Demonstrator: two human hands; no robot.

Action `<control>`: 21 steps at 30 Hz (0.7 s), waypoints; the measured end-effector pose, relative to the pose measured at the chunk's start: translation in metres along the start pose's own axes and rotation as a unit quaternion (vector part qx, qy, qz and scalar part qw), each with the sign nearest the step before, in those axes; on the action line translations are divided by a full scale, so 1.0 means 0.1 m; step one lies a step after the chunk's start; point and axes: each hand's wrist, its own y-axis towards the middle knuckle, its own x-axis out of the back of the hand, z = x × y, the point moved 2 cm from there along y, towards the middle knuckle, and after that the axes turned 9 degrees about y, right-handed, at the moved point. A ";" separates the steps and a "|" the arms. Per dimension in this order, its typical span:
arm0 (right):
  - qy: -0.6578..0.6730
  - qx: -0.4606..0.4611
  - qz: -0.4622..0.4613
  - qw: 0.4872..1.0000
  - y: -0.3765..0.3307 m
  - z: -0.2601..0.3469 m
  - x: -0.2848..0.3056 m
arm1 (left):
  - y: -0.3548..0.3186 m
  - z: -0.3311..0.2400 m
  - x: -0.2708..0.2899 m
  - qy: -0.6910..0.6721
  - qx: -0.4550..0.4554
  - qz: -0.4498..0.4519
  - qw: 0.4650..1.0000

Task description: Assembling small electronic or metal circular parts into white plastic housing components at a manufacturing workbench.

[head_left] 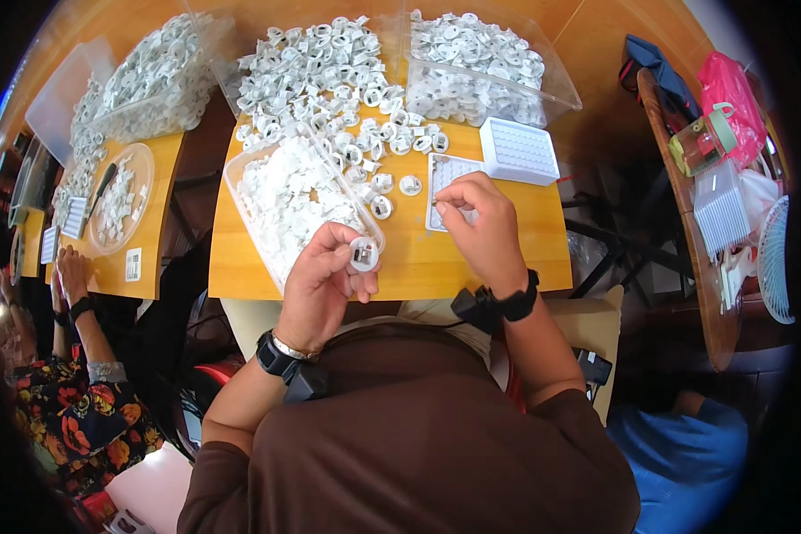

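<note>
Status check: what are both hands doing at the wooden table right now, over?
Left hand holds a round white part. Right hand pinches at the small grid tray. Loose white parts lie just beyond, none between the hands.

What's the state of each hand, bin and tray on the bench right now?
left hand: gripping a small round white part
right hand: fingertips pinched over the flat grid tray
clear bin: open, full of white parts
loose white parts: heaped on the table
white tray block: flat, untouched
</note>
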 end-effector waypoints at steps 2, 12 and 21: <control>0.063 0.115 -0.005 0.991 -0.05 0.25 -0.02 | 0.00 0.00 -0.02 0.000 -0.002 0.003 1.000; 0.068 0.181 0.008 0.981 -0.27 0.59 -0.30 | -0.02 0.00 -0.07 0.019 -0.001 0.009 1.000; 0.038 0.189 0.013 0.981 -0.29 0.60 -0.33 | -0.04 0.00 -0.11 0.078 -0.004 0.002 0.997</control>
